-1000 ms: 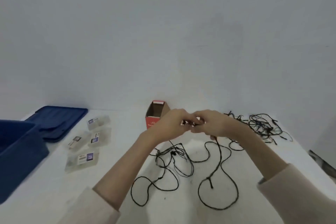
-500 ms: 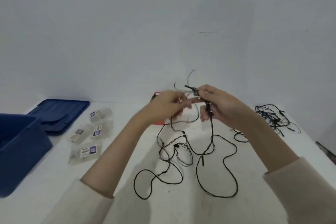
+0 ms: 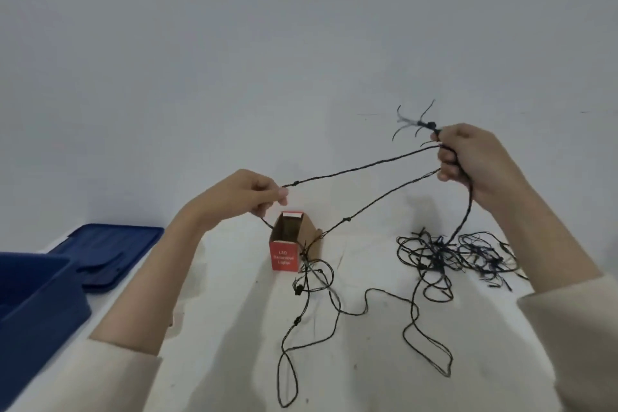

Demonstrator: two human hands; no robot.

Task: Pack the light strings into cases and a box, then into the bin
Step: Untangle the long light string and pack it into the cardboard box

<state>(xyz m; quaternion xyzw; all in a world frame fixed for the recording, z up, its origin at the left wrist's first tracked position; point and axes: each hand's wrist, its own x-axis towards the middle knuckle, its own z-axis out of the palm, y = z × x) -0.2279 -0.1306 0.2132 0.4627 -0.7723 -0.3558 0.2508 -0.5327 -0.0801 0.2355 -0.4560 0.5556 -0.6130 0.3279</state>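
Observation:
A black light string (image 3: 361,170) is stretched taut in the air between my two hands. My left hand (image 3: 240,196) pinches it above a small red and brown cardboard box (image 3: 288,246), which stands open on the table. My right hand (image 3: 471,157), raised higher at the right, grips the string's end with loose strands sticking out above the fist. The rest of the string hangs down and loops over the white table (image 3: 368,361). A second tangle of black light strings (image 3: 465,254) lies at the back right.
A dark blue bin (image 3: 36,304) stands at the left edge, with its blue lid (image 3: 110,247) lying flat behind it. The plain wall rises right behind the table. My left forearm hides the spot where the small cases lay.
My hands have risen and moved apart, pulling a length of string taut between them. The view has shifted closer, and the clear cases at the left are no longer visible.

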